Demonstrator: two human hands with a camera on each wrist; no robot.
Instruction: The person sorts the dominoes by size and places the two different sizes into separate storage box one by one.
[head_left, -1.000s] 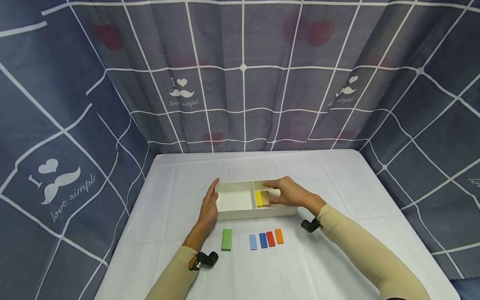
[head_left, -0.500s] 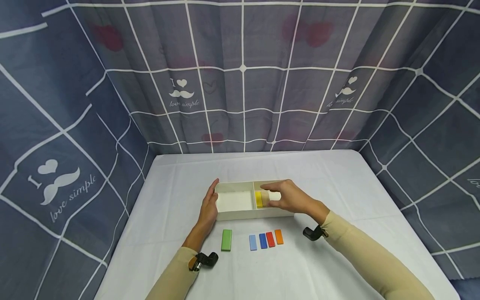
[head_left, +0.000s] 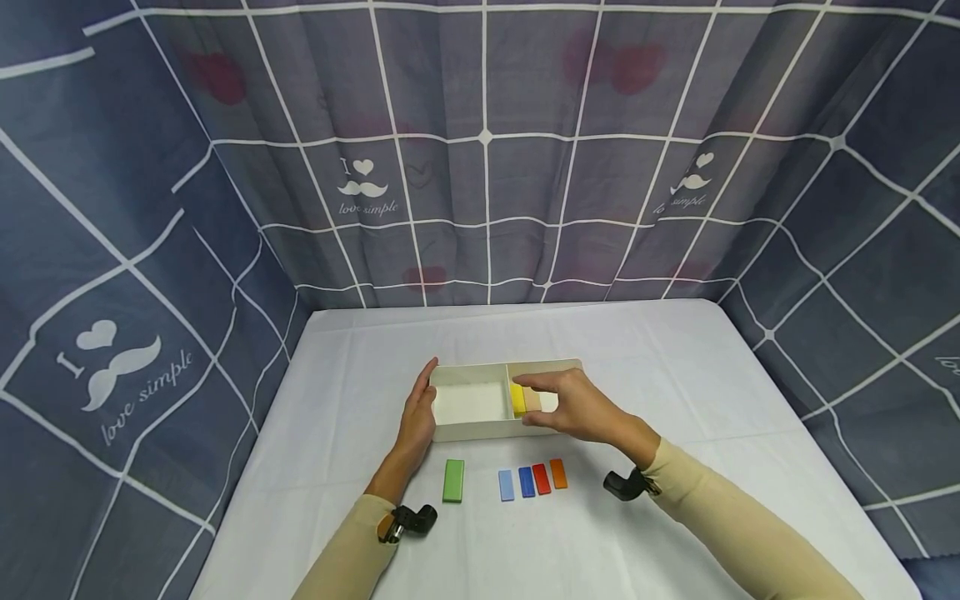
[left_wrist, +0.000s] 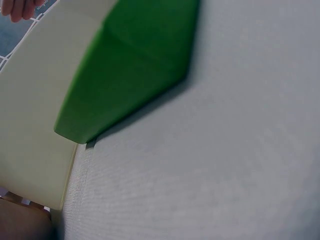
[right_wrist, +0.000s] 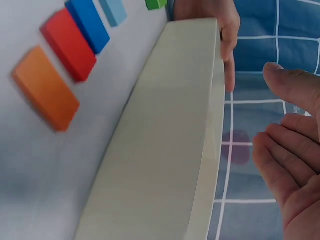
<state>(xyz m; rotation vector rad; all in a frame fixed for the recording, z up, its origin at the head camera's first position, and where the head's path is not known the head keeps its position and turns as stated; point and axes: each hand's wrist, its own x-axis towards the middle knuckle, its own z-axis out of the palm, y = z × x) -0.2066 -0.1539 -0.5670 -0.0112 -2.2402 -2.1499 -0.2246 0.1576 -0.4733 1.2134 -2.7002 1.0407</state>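
A cream box (head_left: pixel 472 431) with two compartments sits on the white table. My left hand (head_left: pixel 417 417) rests against its left end, fingers extended along the wall. Over the right compartment hovers my right hand (head_left: pixel 581 408), thumb and fingers apart with nothing between them; the right wrist view shows that gap too. Inside that compartment, a yellow block (head_left: pixel 517 399) stands against the divider with a tan block (head_left: pixel 532 400) beside it. The right hand partly covers this compartment. The left compartment holds no blocks. The box's front wall (right_wrist: pixel 155 125) fills the middle of the right wrist view.
In front of the box lie a green block (head_left: pixel 453 481), a light blue block (head_left: pixel 506 485), a blue block (head_left: pixel 527 482), a red block (head_left: pixel 542 479) and an orange block (head_left: pixel 558 473). Checked curtains (head_left: pixel 450 183) surround the table (head_left: pixel 360 350).
My right thumb and fingers have spread apart and shifted slightly left, away from the compartment's far wall and the tan block's right side. My left hand and the loose blocks stay put.
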